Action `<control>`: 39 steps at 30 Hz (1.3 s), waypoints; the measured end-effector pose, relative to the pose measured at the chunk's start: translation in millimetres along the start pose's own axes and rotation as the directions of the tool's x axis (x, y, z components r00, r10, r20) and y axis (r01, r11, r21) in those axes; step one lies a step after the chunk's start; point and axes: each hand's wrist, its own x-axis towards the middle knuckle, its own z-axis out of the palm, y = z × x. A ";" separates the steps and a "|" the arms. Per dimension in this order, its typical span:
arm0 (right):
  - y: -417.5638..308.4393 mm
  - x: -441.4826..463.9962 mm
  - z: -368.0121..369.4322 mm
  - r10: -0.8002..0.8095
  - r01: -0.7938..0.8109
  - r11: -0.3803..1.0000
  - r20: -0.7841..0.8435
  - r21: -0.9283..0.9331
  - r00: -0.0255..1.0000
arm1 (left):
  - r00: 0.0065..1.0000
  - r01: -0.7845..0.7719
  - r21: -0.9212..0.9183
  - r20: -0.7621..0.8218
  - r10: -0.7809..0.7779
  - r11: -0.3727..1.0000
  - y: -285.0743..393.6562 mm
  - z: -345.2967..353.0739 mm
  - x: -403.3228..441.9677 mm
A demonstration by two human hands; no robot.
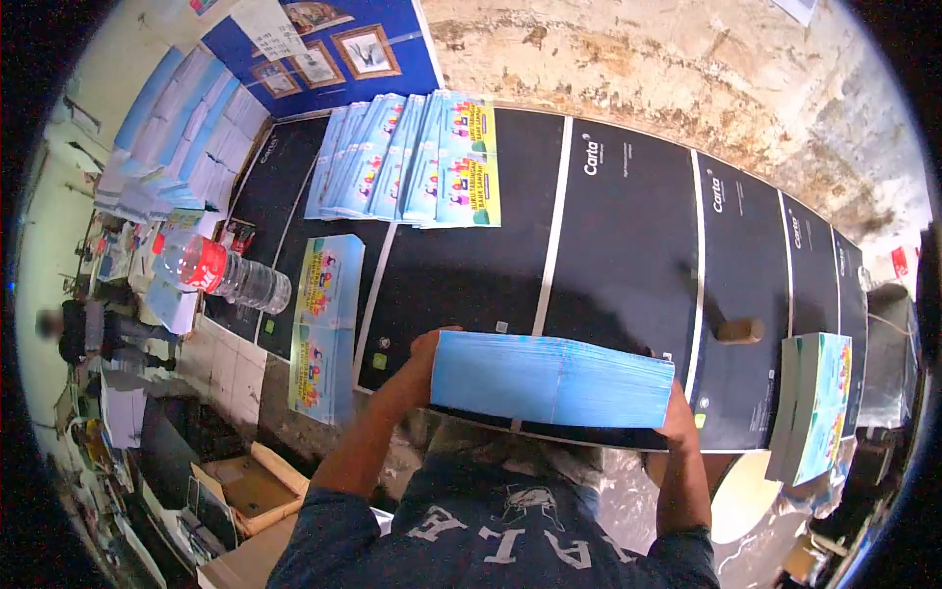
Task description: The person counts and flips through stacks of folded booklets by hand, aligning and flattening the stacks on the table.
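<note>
A thick stack of light blue booklets [549, 385] lies at the table's near edge, its many edges slightly fanned. At its left end, my left hand [425, 351] is closed around the side. My right hand [677, 414] grips the opposite end near the lower corner. Most fingers of both hands are hidden behind the stack. To the left lies a pile of blue and yellow printed booklets [326, 324]. Farther back, several overlapping piles of similar booklets [407, 162] rest on the black tabletop [628, 245].
Right of the stack lies a wooden-headed tool [739, 331], and beyond it another booklet pile [816, 402] at the edge. A plastic bottle [226, 275] stands at left. Tall paper stacks [186, 123] fill the back left. An open cardboard box [255, 486] sits below; another person [98, 329] is farther left.
</note>
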 end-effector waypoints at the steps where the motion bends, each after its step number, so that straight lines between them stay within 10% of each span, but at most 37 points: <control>1: -0.6 4.6 -2.6 -0.070 0.070 0.997 0.000 -0.016 0.998 | 0.831 -0.552 0.522 0.281 0.479 0.651 0.2 -17.1 -0.8; 2: 2.7 1.6 -2.2 -0.134 0.134 0.991 0.000 -0.030 0.991 | 0.443 -0.789 0.597 0.715 0.541 -0.143 -0.7 -33.2 -2.5; 3: 44.4 -1.3 -4.3 -0.216 0.211 0.950 0.003 -0.231 0.976 | 0.556 -0.702 0.708 0.618 0.556 -0.084 9.3 -38.5 -16.4; 7: 47.3 -6.0 7.6 -0.218 0.207 0.974 -0.135 -0.088 0.967 | 0.429 -0.695 0.715 0.494 0.757 -0.073 60.9 40.1 -99.6; 9: 37.3 3.3 3.2 -0.107 0.104 0.994 -0.070 -0.045 0.992 | 0.266 -0.404 0.650 0.757 0.597 -0.644 53.8 93.8 -109.6; 10: 33.1 2.3 2.9 0.005 -0.005 1.000 -0.004 -0.007 1.000 | 0.393 -0.395 0.620 0.781 0.486 -0.678 36.6 105.1 -83.4; 11: 38.6 3.1 2.1 -0.210 0.205 0.969 -0.027 -0.139 0.977 | 0.394 -0.462 0.605 0.795 0.460 -0.649 27.5 100.0 -73.2; 15: 35.9 5.2 17.0 -0.058 0.049 0.996 -0.120 -0.079 0.991 | 0.455 -0.562 0.543 0.833 0.315 -0.624 28.8 101.0 -95.2; 20: 21.1 4.0 17.1 -0.292 0.256 0.950 -0.217 -0.182 0.931 | 0.474 -0.463 0.588 0.797 0.375 -0.664 7.8 98.0 -87.5; 25: -70.9 -10.2 -20.6 -0.158 -0.332 0.552 -0.487 -0.765 0.859 | 0.405 -0.481 0.595 0.802 0.439 -0.644 12.2 101.3 -83.4; 27: -135.1 -0.5 4.5 -0.299 -0.098 0.723 -0.438 -0.684 0.848 | 0.330 -0.485 0.577 0.817 0.474 -0.657 11.9 103.3 -82.1; 30: -159.0 29.3 50.0 -0.300 0.213 0.540 0.051 -0.814 0.953 | 0.379 -0.451 0.572 0.818 0.433 -0.686 18.3 108.1 -84.4; 35: -135.0 65.6 41.9 -0.023 0.165 0.497 0.178 -0.852 0.984 | 0.436 -0.506 0.593 0.803 0.408 -0.626 25.6 104.2 -78.1; 39: -127.1 53.4 13.8 -0.185 0.233 0.494 0.161 -0.837 0.970 | 0.474 -0.549 0.611 0.790 0.390 -0.570 34.5 110.9 -78.0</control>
